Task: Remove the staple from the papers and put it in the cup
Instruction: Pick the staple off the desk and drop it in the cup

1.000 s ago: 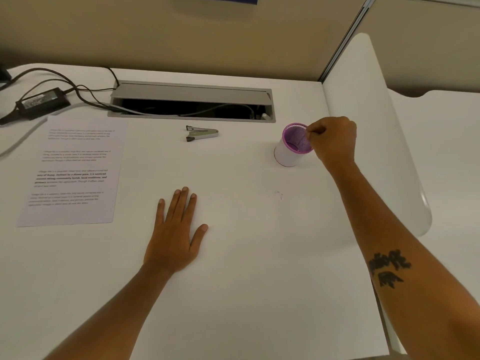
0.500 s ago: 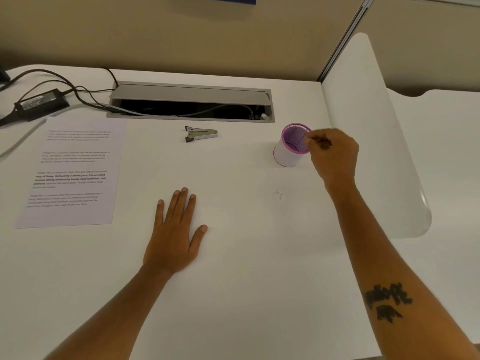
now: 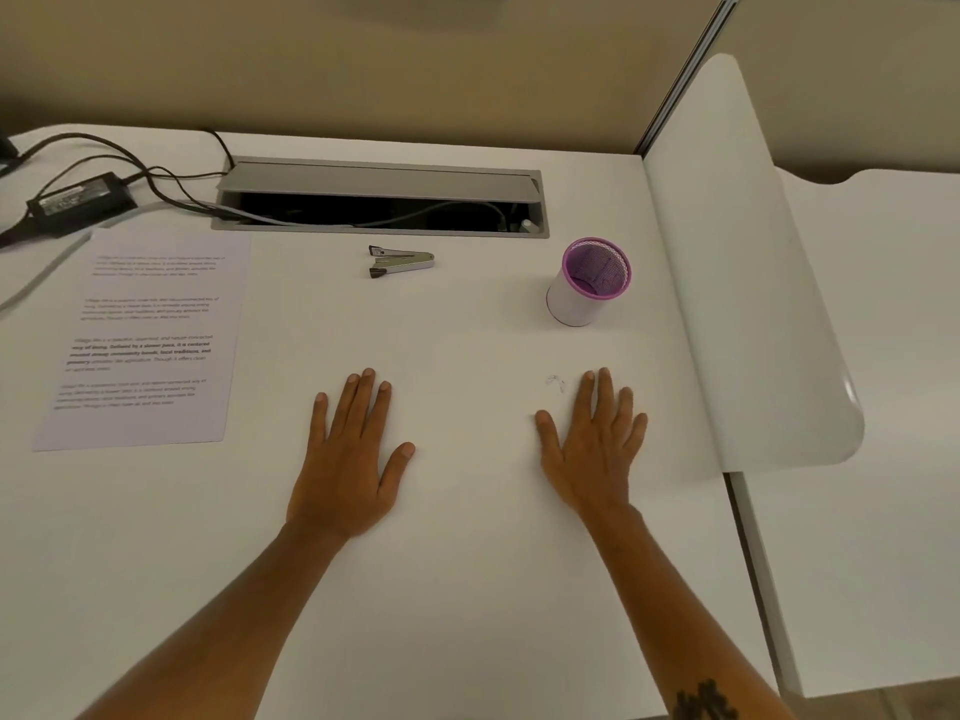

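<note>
Both my hands lie flat on the desk (image 3: pixel 467 589), palms down, fingers spread, holding nothing: the left hand (image 3: pixel 349 454) near the middle, the right hand (image 3: pixel 592 449) nearer the divider (image 3: pixel 737 262). I judge the work to be at or near its end. The papers (image 3: pixel 143 335) lie flat at the far left, well apart from my hands, and the staple remover (image 3: pixel 400 260) sits untouched beyond my left hand, in front of the cable tray (image 3: pixel 382 197).

The cup (image 3: pixel 589 280), white with a purple rim and mesh lining, stands upright beyond my right hand. I cannot see a staple inside it; the mesh hides anything that small. But a tiny bent glint of wire (image 3: pixel 556 383) lies on the desk just beside my right fingertips (image 3: pixel 588 377). It may be a staple, though it is too small to tell. If it is, my next move calls for a fine pinch with thumb and forefinger, a lift, and a drop over the cup's mouth.

The desk is plain white and smooth. A power brick (image 3: pixel 78 200) and cables (image 3: pixel 156 179) lie at the far left corner, and a beige wall (image 3: pixel 363 70) stands behind.
</note>
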`<state>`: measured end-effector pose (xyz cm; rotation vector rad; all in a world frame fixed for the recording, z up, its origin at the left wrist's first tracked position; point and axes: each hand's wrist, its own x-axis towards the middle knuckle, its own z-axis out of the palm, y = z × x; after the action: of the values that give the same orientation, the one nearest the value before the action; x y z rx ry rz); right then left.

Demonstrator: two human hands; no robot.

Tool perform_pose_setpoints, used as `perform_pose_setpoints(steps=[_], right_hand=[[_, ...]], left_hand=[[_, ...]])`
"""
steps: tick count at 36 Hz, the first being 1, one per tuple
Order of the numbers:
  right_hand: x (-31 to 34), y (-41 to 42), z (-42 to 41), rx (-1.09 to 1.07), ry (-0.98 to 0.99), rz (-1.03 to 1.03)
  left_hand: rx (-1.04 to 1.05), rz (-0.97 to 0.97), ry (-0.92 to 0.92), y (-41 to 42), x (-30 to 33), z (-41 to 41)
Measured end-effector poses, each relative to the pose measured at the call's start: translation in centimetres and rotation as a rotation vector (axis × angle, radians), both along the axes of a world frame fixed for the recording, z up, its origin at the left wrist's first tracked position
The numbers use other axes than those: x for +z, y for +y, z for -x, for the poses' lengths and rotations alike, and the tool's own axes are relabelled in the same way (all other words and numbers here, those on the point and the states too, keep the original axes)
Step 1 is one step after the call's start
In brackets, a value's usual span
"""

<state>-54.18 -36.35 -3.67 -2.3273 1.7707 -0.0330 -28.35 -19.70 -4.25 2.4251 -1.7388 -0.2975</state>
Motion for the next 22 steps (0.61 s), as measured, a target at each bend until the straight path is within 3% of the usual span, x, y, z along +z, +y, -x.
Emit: perform_pose_setpoints(steps=[9,15,22], right_hand=[[-0.2,-0.7,-0.8,0.127,0.011,0.004],[-0.2,0.4,-0.5,-0.051,-0.04,-0.036],[-0.6,1.0,-2.6,0.013,0.001,-0.021]], left_hand=[[-0.001,0.0,-0.01,0.0,0.1,0.1],[-0.002,-0.002,-0.009,0.0,0.1,0.1],[-0.001,0.01,-0.011,0.0,0.1,0.1]])
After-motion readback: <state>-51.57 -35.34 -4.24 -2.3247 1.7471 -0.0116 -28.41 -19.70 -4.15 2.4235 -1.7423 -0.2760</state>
